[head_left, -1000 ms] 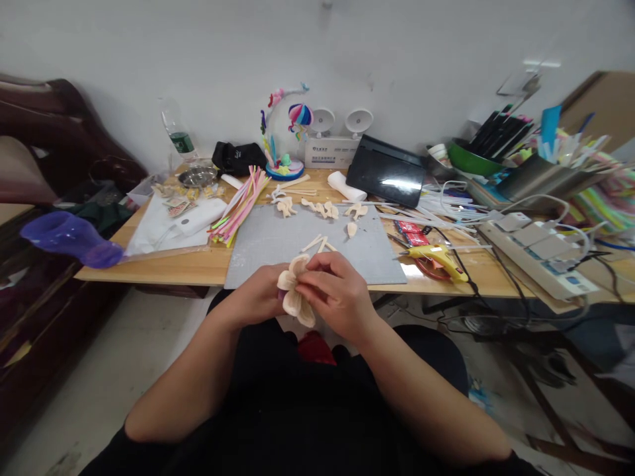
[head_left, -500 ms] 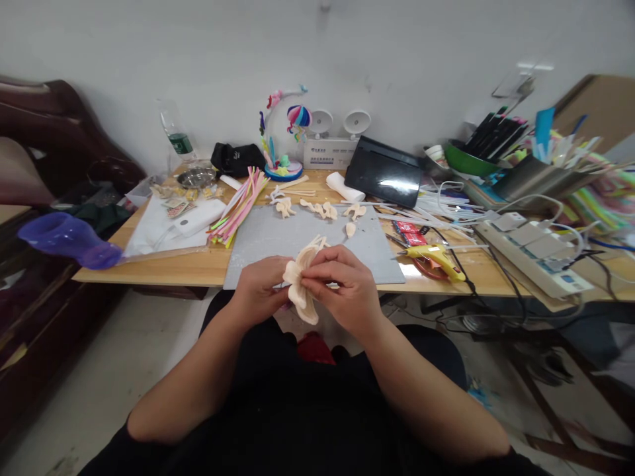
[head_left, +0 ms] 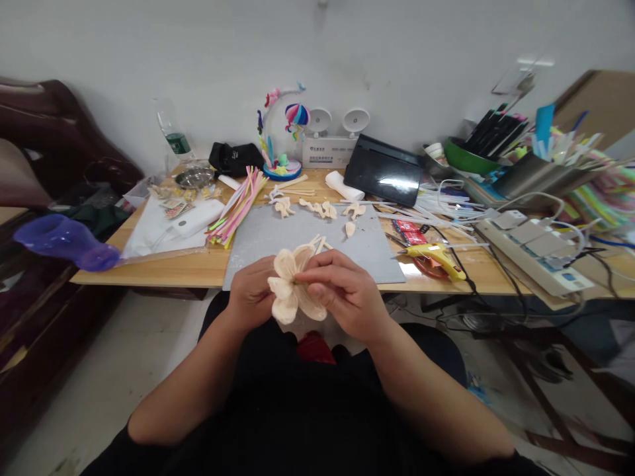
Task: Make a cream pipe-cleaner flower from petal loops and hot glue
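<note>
A cream-coloured flower (head_left: pixel 285 287) with rounded petals is held up between my hands, over the front edge of the grey mat (head_left: pixel 312 231). My left hand (head_left: pixel 252 291) is closed on it from the left, its fingertips hidden behind the petals. From the right, my right hand (head_left: pixel 350 291) pinches the flower near its centre, thumb and forefinger close together. Thin cream stems (head_left: pixel 320 243) stick out behind the flower. On the mat beyond lie small cream pieces (head_left: pixel 325 209) and a single petal-shaped piece (head_left: pixel 350 229).
Left of the mat lies a bundle of coloured pipe cleaners (head_left: pixel 241 206). A yellow glue gun (head_left: pixel 434 256) and a power strip (head_left: pixel 536 256) with cables are to the right. At the back stand a black tray (head_left: pixel 384 168) and a balloon ornament (head_left: pixel 282 173).
The flower has turned so its petals show more from the front, and has shifted slightly left. My left hand has moved a little left with it.
</note>
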### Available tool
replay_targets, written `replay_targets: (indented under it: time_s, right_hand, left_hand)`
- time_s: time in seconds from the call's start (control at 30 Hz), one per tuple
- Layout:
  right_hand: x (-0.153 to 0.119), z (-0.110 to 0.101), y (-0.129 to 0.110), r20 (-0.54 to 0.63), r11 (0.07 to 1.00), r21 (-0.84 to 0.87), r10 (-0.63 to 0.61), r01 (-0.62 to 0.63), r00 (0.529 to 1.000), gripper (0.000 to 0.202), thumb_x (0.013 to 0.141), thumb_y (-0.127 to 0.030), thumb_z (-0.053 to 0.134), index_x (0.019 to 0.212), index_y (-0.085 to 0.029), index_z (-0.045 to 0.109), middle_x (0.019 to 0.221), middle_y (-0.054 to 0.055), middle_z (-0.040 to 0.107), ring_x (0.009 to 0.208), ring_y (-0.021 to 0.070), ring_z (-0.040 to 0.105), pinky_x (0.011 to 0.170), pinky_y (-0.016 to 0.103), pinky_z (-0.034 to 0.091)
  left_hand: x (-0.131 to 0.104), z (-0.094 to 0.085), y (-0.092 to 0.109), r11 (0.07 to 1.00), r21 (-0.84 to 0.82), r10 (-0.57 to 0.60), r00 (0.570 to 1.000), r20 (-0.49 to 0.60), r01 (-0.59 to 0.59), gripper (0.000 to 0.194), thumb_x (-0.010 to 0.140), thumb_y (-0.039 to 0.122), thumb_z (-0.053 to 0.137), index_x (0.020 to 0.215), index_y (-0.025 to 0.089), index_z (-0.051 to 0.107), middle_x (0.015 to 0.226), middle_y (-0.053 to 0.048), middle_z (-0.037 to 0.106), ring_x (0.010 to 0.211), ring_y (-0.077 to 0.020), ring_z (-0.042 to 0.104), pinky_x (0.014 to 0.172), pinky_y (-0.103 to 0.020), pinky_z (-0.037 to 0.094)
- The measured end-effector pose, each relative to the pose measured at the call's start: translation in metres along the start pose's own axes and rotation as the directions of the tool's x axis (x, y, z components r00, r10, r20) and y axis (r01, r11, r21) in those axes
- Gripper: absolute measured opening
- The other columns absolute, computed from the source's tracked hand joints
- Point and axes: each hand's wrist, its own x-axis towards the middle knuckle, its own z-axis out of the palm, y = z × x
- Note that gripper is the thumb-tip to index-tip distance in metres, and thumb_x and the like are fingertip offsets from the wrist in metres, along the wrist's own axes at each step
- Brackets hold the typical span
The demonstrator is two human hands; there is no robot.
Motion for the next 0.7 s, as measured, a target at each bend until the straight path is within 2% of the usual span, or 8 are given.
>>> replay_targets:
  time_s: [0.13,0.23,0.37,0.53,0.7]
  right_hand:
    - [-0.0009,0.0008,-0.0019,-0.040,1.000,-0.029,-0.007,0.006,0.999,0.012,0.074,-0.014,0.064,0.085,-0.018,0.067,0.084,0.004,0.058,0.077,0.0116,0.058,0.067,0.026,0.050]
    - [-0.0010,0.0012,-0.0030,-0.034,0.999,-0.042,-0.009,0.008,0.999,0.010,0.074,-0.012,0.063,0.080,-0.019,0.067,0.082,0.003,0.058,0.074,0.0105,0.058,0.065,0.025,0.050]
    - [-0.0008,-0.0004,-0.0046,0.008,0.999,-0.039,-0.008,0.008,1.000,0.012,0.076,-0.012,0.061,0.081,-0.021,0.066,0.081,0.002,0.058,0.073,0.0101,0.059,0.065,0.025,0.051]
    - [-0.0012,-0.0011,-0.0051,0.025,0.997,-0.067,-0.041,0.043,0.999,0.011,0.077,-0.012,0.061,0.082,-0.020,0.067,0.082,0.003,0.058,0.075,0.0106,0.059,0.067,0.026,0.051]
    - [-0.0015,-0.0001,-0.0057,0.037,0.996,-0.070,-0.046,0.048,0.998,0.011,0.078,-0.014,0.060,0.082,-0.021,0.067,0.079,0.002,0.057,0.073,0.0100,0.058,0.066,0.025,0.051]
  left_hand:
    - [0.0012,-0.0010,0.0020,0.998,-0.059,-0.021,1.000,0.013,0.021,0.016,0.077,0.018,0.058,0.061,0.018,0.054,0.064,-0.001,0.057,0.061,-0.0126,0.054,0.056,-0.026,0.044]
    - [0.0017,-0.0012,0.0015,0.994,-0.106,0.017,0.999,0.028,-0.014,0.013,0.076,0.019,0.060,0.064,0.018,0.056,0.064,-0.001,0.057,0.062,-0.0128,0.054,0.055,-0.026,0.044]
    - [0.0011,-0.0024,-0.0004,0.991,-0.134,-0.015,0.996,0.086,0.026,0.009,0.076,0.021,0.060,0.067,0.017,0.059,0.067,-0.004,0.060,0.062,-0.0136,0.055,0.053,-0.026,0.045]
    - [-0.0007,-0.0035,-0.0028,0.981,-0.194,0.021,0.996,0.086,-0.004,0.006,0.074,0.019,0.063,0.070,0.018,0.060,0.072,-0.003,0.060,0.065,-0.0140,0.056,0.056,-0.026,0.046]
    - [-0.0035,-0.0010,-0.0010,0.980,-0.199,0.001,0.995,0.096,0.019,0.009,0.078,0.021,0.059,0.069,0.019,0.059,0.072,-0.004,0.060,0.066,-0.0145,0.055,0.056,-0.027,0.045]
